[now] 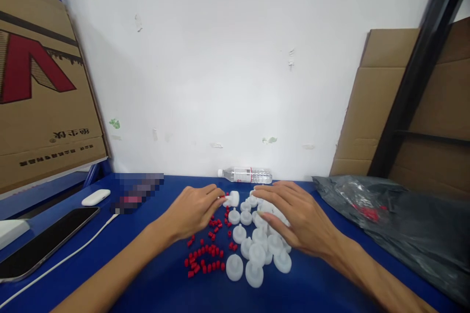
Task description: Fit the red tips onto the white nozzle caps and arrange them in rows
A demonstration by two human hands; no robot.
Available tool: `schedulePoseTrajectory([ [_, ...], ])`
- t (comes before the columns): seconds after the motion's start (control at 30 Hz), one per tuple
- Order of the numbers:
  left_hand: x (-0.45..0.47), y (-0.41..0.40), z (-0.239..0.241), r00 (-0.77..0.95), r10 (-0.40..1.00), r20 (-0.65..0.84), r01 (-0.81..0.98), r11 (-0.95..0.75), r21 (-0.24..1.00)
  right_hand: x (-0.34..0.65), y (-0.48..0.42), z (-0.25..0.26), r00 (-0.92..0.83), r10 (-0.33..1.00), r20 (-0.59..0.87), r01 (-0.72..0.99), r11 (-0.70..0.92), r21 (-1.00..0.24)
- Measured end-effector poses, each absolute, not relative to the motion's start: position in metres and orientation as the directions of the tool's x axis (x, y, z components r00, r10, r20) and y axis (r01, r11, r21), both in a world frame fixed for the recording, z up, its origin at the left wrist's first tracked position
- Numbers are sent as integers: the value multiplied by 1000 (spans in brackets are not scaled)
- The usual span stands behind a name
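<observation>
My left hand (196, 209) pinches at the spout end of a white plastic nozzle cap (234, 199), held sideways with its round base to the right. A bit of red shows at the fingertips; how it sits on the spout I cannot make out. My right hand (290, 208) reaches over a pile of similar white nozzle caps (260, 237), its fingers stretched out and apart. It hides part of that pile, and whether it touches the caps is unclear. Several small red caps (209, 250) lie scattered on the blue table, left of the white ones and below my left hand.
Behind the pile, a clear water bottle (246, 175) lies along the wall. At left are a black phone (46, 242), a white case (96, 197), a white cable (79, 234) and a cardboard box (40, 122). A grey plastic bag (396, 225) covers the right side.
</observation>
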State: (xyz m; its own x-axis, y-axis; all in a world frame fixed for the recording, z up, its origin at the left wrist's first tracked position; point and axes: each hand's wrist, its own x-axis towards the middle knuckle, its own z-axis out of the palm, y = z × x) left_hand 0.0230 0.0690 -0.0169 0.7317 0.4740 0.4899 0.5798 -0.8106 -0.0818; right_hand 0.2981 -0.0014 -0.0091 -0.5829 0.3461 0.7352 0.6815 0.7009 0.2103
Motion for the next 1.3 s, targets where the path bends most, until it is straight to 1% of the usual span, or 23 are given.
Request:
schedulePoseTrajectory([
  [0.1, 8, 87, -16, 682, 587, 436, 682, -726, -91, 300, 2, -11, -597, 353, 720, 674, 707, 213],
  [0.2, -1, 96, -15, 644, 649, 405, 733, -676, -81, 299, 4, -14, -636, 352, 687, 648, 727, 228],
  [0.33, -3, 94, -11, 660, 674, 331, 741, -658, -137, 296, 4, -14, -651, 347, 675, 631, 741, 228],
  [0.47, -3, 91, -9, 671, 680, 295, 740, -639, -210, 297, 5, -16, -649, 357, 672, 633, 743, 216],
  [0.57, -7, 93, -9, 668, 693, 270, 744, -621, -247, 299, 7, -18, -629, 411, 660, 659, 732, 173],
  [0.67, -12, 95, -10, 630, 726, 276, 776, -571, -269, 300, 8, -20, -607, 478, 635, 687, 718, 116],
  [0.77, -11, 94, -9, 608, 743, 281, 792, -540, -286, 300, 8, -20, -588, 558, 586, 713, 700, 48],
  [0.87, -6, 92, -10, 633, 720, 285, 773, -562, -295, 300, 8, -23, -572, 631, 524, 738, 675, -6],
  [1.0, 2, 89, -14, 721, 635, 278, 692, -684, -231, 300, 9, -33, -565, 684, 461, 757, 652, -39],
  [1.07, 4, 88, -18, 746, 617, 251, 661, -733, -161, 301, 9, -38, -570, 704, 424, 755, 652, -66],
  [1.2, 6, 88, -26, 755, 613, 234, 633, -774, -11, 299, 8, -43, -595, 714, 369, 735, 669, -109],
  [1.3, 10, 90, -31, 777, 577, 250, 595, -803, 5, 298, 8, -44, -601, 732, 321, 735, 664, -138],
])
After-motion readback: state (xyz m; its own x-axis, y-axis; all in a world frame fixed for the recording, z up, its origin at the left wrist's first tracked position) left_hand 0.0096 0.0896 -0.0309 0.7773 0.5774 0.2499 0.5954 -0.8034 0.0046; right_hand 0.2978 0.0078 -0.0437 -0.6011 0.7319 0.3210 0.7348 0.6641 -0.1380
